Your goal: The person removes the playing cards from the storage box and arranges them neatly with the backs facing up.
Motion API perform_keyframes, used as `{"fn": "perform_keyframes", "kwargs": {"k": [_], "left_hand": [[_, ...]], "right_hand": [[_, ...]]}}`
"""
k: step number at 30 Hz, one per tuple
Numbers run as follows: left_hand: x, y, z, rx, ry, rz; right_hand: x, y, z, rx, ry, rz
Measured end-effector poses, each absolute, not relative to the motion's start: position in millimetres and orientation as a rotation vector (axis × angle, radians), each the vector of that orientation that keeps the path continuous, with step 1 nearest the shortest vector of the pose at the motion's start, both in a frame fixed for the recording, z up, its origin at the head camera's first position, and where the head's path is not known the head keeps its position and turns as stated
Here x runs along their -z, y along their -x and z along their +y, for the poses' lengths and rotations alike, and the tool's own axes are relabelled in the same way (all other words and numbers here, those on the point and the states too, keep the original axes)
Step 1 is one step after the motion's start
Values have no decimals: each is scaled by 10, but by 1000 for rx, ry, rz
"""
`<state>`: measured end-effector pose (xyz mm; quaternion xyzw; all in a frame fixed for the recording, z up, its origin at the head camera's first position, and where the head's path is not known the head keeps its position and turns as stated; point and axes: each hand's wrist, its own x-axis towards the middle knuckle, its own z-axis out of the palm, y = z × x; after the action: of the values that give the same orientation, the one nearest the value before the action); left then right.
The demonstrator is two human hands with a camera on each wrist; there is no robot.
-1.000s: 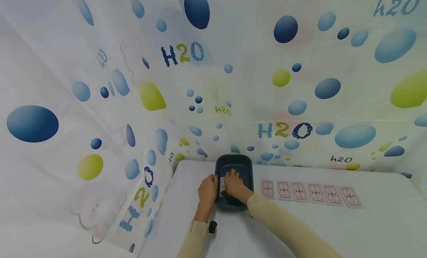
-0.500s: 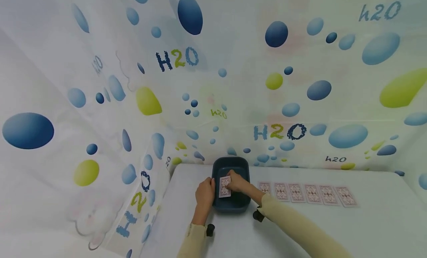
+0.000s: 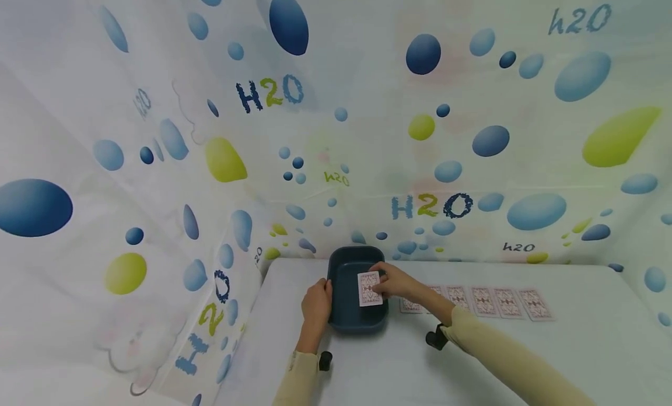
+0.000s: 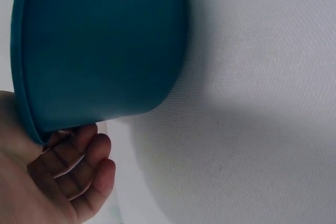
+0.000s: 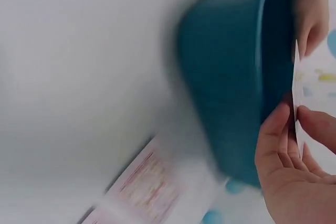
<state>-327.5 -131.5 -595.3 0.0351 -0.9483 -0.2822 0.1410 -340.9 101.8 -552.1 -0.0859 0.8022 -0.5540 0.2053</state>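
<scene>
A dark teal bin [image 3: 343,321] stands on the white table, its inside visible from above. At its left rim my left hand [image 3: 317,304] grips the edge; in the left wrist view the fingers [image 4: 86,166] curl under the rim against the outer wall. My right hand [image 3: 396,282] pinches a playing card [image 3: 368,289], patterned red-and-white back up, over the right side of the bin. The right wrist view shows that card [image 5: 297,87] edge-on between thumb and fingers, level with the bin's rim.
A row of several face-down playing cards [image 3: 483,301] lies right of the bin, partly covered by my right forearm. A white curtain [image 3: 367,132] with blue and green spots hangs behind the table [image 3: 583,347]. Black wrist cameras [image 3: 437,338] sit under both wrists.
My right hand has lifted the card from inside the bin and moved it rightward toward the bin's right rim. The left hand stays on the left rim. The head view has shifted slightly.
</scene>
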Motion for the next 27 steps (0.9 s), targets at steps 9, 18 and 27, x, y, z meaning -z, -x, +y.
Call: {"fn": "perform_keyframes", "kwargs": {"k": [9, 18, 27], "left_hand": [[5961, 3261, -1321, 799, -84, -2745], [5952, 3311, -1301, 800, -72, -2736], [5967, 3287, -1310, 824, -103, -2756]], "right_hand": [[5570, 3366, 1605, 1575, 231, 2230], [5522, 3293, 2148, 1508, 215, 2330], [5645, 3186, 2634, 1552, 193, 2285]]}}
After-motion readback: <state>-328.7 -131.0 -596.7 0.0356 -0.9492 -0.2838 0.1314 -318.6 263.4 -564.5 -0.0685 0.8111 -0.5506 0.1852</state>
